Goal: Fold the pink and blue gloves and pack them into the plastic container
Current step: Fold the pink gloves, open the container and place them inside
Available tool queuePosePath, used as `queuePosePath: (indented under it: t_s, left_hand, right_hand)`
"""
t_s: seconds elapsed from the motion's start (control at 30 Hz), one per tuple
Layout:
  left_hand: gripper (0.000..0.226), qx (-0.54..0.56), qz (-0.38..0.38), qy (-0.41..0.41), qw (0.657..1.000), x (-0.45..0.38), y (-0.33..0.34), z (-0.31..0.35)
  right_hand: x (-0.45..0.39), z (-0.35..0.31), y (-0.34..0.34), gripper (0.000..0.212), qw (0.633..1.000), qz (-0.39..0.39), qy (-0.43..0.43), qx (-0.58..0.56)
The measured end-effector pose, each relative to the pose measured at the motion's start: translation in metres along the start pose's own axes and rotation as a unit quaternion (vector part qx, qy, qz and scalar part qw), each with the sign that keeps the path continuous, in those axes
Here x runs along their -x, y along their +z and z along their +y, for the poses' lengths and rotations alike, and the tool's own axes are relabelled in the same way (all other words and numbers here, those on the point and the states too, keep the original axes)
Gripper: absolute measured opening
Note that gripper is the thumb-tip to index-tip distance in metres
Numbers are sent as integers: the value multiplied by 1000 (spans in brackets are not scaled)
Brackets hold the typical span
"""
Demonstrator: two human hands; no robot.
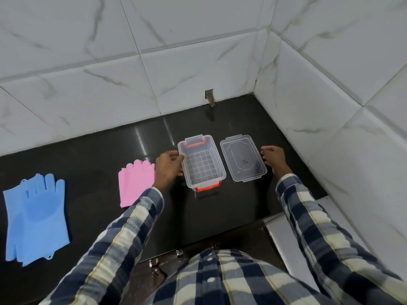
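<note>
Left hand curled on left wall of open plastic container, mid-table. Right hand loosely open, empty, beside lid. Pink gloves, blue gloves lie flat to the left.

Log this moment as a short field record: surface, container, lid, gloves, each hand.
surface: dark glossy counter in a tiled corner
container: clear plastic container, open, empty, orange latches
lid: clear lid off, flat on the counter just right of the container
pink gloves: flat, unfolded, left of the container
blue gloves: flat, unfolded, far left
left hand: on the container's left rim
right hand: at the lid's right edge; contact unclear
</note>
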State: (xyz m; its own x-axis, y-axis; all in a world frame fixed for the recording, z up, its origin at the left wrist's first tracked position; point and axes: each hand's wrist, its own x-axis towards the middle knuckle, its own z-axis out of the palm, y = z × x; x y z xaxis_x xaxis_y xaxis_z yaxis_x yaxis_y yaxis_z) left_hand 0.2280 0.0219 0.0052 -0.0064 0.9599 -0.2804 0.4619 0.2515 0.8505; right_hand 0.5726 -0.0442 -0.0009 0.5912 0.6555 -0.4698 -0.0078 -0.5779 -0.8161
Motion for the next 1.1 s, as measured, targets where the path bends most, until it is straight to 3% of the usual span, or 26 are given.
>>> queuePosePath:
  t_s: [0.17, 0.33, 0.43, 0.53, 0.63, 0.7, 0.77, 0.8, 0.93, 1.1]
  left_hand:
    - [31, -52, 89, 12, 995, 1, -23, -14]
    - [25, -134, 206, 40, 969, 7, -62, -37]
    - [30, -176, 241, 11, 954, 9, -89, -55]
    - [41, -169, 250, -72, 951, 10, -113, -70]
    - [53, -139, 210, -151, 956, 9, -132, -83]
    - [58, -125, 156, -171, 965, 4, -144, -93]
    - [59, -119, 96, -171, 973, -1, -152, -101]
    - [59, -118, 76, -168, 976, -3, -156, -103]
    - [50, -93, 33, -143, 985, -8, -163, -106]
    - [44, -25, -5, -157, 987, -14, -170, -112]
  right_hand:
    - [16, -19, 19, 27, 997, 45, -57, 37]
    - [49, -62, 79, 22, 977, 60, -202, 31]
    - [78, -88, 130, 19, 959, 13, -281, 33]
    - [107, -107, 179, 17, 934, -84, -341, 59]
    - [139, -107, 226, 19, 926, -200, -303, 100]
    - [159, -94, 256, 23, 897, -265, -268, 229]
    - [173, -72, 276, 29, 853, -270, -240, 376]
    - [178, -60, 284, 33, 847, -266, -210, 409]
    - [185, -23, 304, 68, 890, -259, -81, 365]
    - [192, -11, 321, 65, 940, -207, -63, 263]
